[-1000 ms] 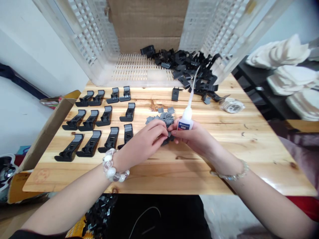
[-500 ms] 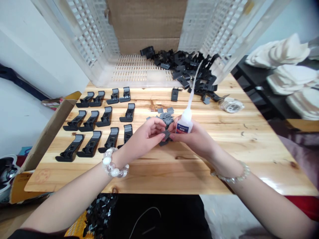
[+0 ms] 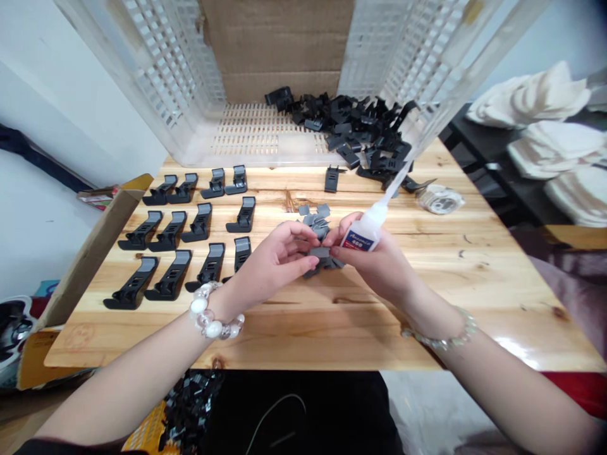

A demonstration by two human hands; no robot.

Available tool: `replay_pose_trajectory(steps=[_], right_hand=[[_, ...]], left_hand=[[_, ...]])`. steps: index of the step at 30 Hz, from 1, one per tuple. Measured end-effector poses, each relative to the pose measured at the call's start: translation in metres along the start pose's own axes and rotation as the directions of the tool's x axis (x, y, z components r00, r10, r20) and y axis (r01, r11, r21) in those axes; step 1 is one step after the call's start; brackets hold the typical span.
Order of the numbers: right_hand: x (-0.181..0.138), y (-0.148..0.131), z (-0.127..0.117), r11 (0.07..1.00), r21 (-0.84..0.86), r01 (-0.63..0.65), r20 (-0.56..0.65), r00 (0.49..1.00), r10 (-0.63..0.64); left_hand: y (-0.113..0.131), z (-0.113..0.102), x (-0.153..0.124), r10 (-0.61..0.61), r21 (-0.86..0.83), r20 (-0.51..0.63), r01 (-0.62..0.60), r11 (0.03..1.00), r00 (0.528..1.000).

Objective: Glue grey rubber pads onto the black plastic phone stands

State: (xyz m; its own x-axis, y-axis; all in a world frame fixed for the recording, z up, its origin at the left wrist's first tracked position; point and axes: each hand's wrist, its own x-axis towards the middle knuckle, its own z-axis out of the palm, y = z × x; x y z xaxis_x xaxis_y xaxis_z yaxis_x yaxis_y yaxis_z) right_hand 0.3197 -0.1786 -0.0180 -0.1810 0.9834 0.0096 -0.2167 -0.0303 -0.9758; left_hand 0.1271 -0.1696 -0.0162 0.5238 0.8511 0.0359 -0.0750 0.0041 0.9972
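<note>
My left hand [image 3: 277,262] and my right hand [image 3: 374,262] meet over the middle of the wooden table [image 3: 332,316]. Between their fingertips is a black plastic bracket [image 3: 321,262] with a grey pad on top. My right hand also grips a white glue bottle [image 3: 364,232], its long nozzle tilted up to the right. A small heap of grey pads [image 3: 313,218] lies just beyond my fingers. Both wrists wear bead bracelets.
Rows of finished black brackets [image 3: 190,237] with grey pads stand on the table's left half. A white slatted crate [image 3: 265,136] at the back spills a pile of black brackets [image 3: 360,136]. A roll of tape [image 3: 441,201] lies right; a cardboard box [image 3: 90,246] leans at left.
The glue bottle has tilted from nearly upright to leaning right. My left fingers have opened slightly, showing the grey pad on the bracket.
</note>
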Motion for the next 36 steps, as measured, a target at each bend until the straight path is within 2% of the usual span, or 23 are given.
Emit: replay_pose_trajectory(steps=[8, 11, 15, 19, 26, 33, 36], right_hand=[[0.000, 0.004, -0.001, 1.000, -0.017, 0.005, 0.000, 1.000, -0.005], [0.002, 0.004, -0.001, 1.000, 0.026, -0.012, -0.014, 1.000, 0.012], [0.002, 0.003, -0.001, 0.993, 0.106, -0.051, 0.007, 0.999, 0.050], [0.001, 0.005, -0.001, 0.992, 0.115, -0.044, 0.042, 0.998, 0.040], [0.002, 0.008, -0.003, 0.998, 0.066, -0.014, 0.066, 0.998, 0.010], [0.002, 0.011, -0.004, 0.997, 0.080, -0.019, 0.088, 0.996, 0.012], [0.002, 0.011, -0.003, 0.997, 0.070, -0.012, 0.125, 0.992, 0.003]], left_hand=[[-0.007, 0.000, -0.001, 0.151, 0.152, -0.007, -0.148, 0.977, 0.989], [-0.009, 0.001, -0.004, 0.192, 0.233, 0.000, -0.187, 0.954, 0.981], [-0.011, 0.001, -0.007, 0.257, 0.382, 0.005, -0.240, 0.893, 0.966], [-0.012, -0.001, -0.008, 0.315, 0.471, 0.022, -0.287, 0.834, 0.949], [-0.015, -0.002, -0.007, 0.323, 0.455, 0.024, -0.298, 0.839, 0.946], [-0.011, 0.003, -0.008, 0.259, 0.333, 0.022, -0.252, 0.909, 0.966], [-0.011, 0.003, -0.007, 0.189, 0.265, -0.001, -0.182, 0.947, 0.982]])
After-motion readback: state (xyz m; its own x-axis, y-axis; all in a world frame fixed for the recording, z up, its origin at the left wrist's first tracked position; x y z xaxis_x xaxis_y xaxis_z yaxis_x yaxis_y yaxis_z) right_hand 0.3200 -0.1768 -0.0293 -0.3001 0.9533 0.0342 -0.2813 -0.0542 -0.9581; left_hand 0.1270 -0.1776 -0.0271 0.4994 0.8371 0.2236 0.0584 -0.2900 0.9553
